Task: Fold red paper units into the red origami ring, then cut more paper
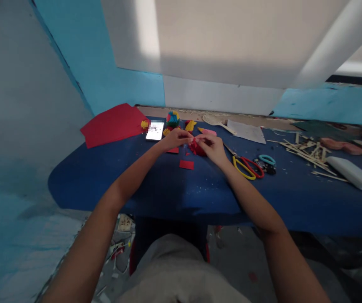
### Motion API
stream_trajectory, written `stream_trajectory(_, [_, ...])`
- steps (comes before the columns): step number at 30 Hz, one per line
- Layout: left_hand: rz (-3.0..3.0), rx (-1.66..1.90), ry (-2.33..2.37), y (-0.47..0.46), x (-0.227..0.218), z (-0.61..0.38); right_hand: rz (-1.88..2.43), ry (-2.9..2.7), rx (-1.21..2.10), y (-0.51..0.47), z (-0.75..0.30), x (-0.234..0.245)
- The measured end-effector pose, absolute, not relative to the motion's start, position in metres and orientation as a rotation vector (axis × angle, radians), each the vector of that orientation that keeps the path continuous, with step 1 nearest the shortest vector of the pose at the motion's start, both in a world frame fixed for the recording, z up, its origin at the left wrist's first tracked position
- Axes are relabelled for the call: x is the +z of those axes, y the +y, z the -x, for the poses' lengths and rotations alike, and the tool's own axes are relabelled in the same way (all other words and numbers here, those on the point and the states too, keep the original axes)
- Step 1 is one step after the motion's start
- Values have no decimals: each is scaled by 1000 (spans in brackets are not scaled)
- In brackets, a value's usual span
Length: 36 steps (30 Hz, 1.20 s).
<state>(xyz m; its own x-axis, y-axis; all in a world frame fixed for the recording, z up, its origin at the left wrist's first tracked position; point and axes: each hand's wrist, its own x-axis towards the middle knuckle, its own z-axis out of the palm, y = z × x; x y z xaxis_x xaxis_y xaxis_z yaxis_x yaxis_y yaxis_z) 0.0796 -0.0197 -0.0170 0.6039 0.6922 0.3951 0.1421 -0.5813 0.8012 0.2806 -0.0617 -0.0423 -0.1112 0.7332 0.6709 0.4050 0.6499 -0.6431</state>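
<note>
Working at a red clump on the table, lying beneath the fingertips and hiding partly behind the right hand; showing a ragged side facing left, but covering too much for telling its long axis. Curling the left hand inward, palm down, bringing thumb and fingers close together; not showing whether clamping anything. Bending right thumb and forefinger near together over the clump, likewise concealing any grip. Seeing 2 red slips, 1 peeking from under the left hand, 1 nearer the table's front edge, running left to right.
</note>
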Motion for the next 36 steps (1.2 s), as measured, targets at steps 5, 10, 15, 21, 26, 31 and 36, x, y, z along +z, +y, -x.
stream_trajectory(5, [-2032,873,645,-14,-24,-78,934,-1769,345,-61,-280,-43])
stream_trajectory(10, [-2017,843,662,-15,-22,-77,907,-1800,296,-63,-280,-41])
stream_trajectory(15, [-2082,842,687,-18,-19,-77,922,-1837,270,-65,-278,-40])
stream_trajectory(21, [-2190,943,801,-17,-24,-81,986,-1825,329,-62,-277,-42])
stream_trajectory(26, [-2284,1000,915,-19,-21,-82,997,-1808,590,-57,-279,-43])
stream_trajectory(31, [-2378,918,986,-24,-19,-88,1011,-1773,478,-52,-278,-48])
stream_trajectory(36, [-2255,1091,1177,-31,-23,-100,1127,-1814,10,-58,-270,-46])
